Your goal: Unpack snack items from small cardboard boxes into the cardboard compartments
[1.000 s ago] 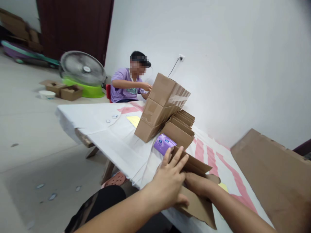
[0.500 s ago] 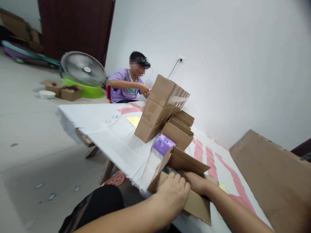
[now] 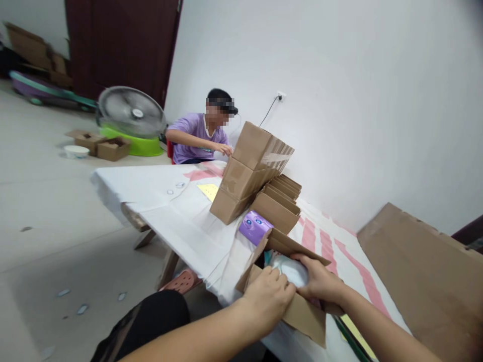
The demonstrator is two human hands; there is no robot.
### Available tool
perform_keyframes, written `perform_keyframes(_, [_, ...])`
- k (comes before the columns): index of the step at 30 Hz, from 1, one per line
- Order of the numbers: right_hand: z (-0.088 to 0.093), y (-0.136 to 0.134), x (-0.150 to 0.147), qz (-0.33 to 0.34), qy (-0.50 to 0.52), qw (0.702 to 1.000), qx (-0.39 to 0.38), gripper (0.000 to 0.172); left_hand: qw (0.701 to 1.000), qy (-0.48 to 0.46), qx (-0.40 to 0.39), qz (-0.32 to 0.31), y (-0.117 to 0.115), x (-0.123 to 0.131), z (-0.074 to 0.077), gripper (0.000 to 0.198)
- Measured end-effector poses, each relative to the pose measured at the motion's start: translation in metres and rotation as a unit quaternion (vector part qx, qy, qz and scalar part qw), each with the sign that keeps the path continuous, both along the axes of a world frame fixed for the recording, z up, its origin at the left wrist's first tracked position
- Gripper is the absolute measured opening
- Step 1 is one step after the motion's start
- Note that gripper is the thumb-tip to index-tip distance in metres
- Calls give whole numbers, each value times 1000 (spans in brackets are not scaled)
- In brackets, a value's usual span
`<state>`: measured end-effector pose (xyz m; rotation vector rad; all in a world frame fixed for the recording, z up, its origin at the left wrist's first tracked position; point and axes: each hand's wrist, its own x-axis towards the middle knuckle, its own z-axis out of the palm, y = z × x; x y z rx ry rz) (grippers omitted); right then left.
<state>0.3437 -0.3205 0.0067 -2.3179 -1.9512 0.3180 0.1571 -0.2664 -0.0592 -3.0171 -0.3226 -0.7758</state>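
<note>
Left hand (image 3: 269, 295) clamped over the near flap (image 3: 307, 320) of the open carton (image 3: 283, 242), at its 8 o'clock; right hand (image 3: 320, 279), 3 o'clock, gripping the white package (image 3: 290, 270) at the mouth. Suggest: hold flap outward, keep package square, avoid snagging edges. Purple pack (image 3: 255, 228) just beyond, 11 o'clock; stacked boxes (image 3: 241, 177) farther, same bearing: don't nudge either.

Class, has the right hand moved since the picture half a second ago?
Yes. Judged against the stacked boxes, the right hand has shifted toward the picture's right.
</note>
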Motion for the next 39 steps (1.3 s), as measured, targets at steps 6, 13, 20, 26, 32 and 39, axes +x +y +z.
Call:
perform_keyframes(6, [3, -11, -1, -107, -12, 994, 35, 77, 1000, -12, 2, 0, 3, 6, -1, 18])
perform_keyframes(13, [-8, -11, 2, -52, 162, 974, 147, 69, 999, -9, -27, 42, 4, -1, 13, 14])
perform_keyframes(20, [-23, -10, 10, -78, 314, 924, 204, 67, 998, -4, -48, 50, 7, -1, 15, 14])
perform_keyframes(26, [-25, -9, 2, -80, 415, 875, 235, 71, 993, 37, -85, 66, 8, -16, 33, 17])
perform_keyframes(32, [-21, -15, -8, -69, 457, 842, 278, 70, 988, 67, -121, 73, 17, -23, 33, 14])
perform_keyframes(39, [6, -30, -8, -80, 518, 783, 336, 71, 987, 59, -122, 90, 25, -17, 26, 11])
